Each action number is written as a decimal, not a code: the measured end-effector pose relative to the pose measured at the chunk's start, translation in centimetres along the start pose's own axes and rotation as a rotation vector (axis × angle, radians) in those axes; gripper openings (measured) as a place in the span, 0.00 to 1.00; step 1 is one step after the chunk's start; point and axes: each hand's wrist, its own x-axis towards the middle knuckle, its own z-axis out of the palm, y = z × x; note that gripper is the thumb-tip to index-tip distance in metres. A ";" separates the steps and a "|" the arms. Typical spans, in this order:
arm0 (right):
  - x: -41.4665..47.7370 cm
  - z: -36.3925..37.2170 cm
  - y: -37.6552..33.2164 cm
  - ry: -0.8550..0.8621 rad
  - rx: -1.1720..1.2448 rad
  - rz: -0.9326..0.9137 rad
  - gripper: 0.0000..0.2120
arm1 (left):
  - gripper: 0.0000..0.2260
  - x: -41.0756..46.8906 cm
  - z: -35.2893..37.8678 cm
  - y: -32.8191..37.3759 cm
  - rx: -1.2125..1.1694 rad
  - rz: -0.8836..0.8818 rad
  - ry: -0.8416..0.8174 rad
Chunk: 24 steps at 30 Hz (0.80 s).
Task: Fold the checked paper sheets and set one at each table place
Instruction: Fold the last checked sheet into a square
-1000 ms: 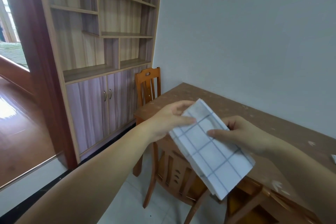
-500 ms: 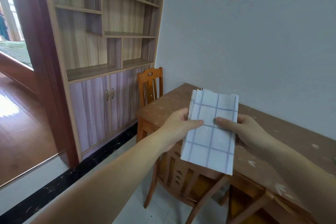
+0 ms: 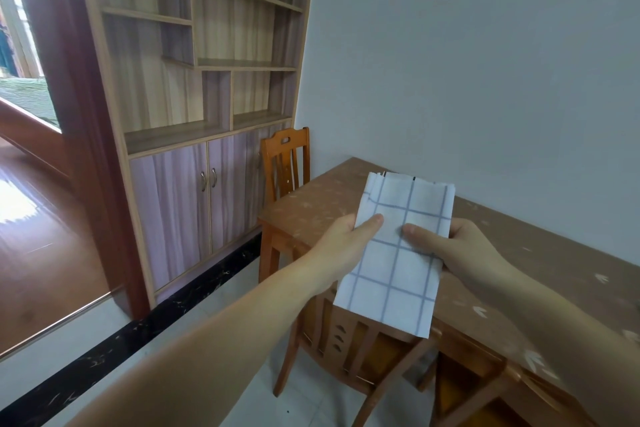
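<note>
Both my hands, left (image 3: 341,246) and right (image 3: 460,251), pinch the folded checked sheet (image 3: 398,253) up above the table (image 3: 519,253) edge, over a tucked-in chair (image 3: 363,354).

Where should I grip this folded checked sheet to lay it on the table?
Pinch the checked sheet by its long edges at mid-length, from both sides, as the left hand and right hand do now. It is long and layered, so mid-edge pinches likely keep the layers together.

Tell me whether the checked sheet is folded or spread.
Folded: the sheet is a narrow strip with stacked layer edges showing at its top, pinched between the left hand and right hand.
</note>
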 end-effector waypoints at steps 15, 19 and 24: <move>-0.7 -2.0 0.1 -0.141 0.001 0.099 0.16 | 0.35 -0.4 -0.7 0.2 0.118 0.046 -0.012; -0.8 -2.5 0.7 -0.168 -0.002 0.128 0.23 | 0.12 -0.3 -0.9 0.0 -0.013 -0.008 -0.036; -0.9 -2.8 1.3 -0.189 0.174 0.098 0.37 | 0.10 -0.5 -1.6 -0.2 -0.219 -0.055 -0.103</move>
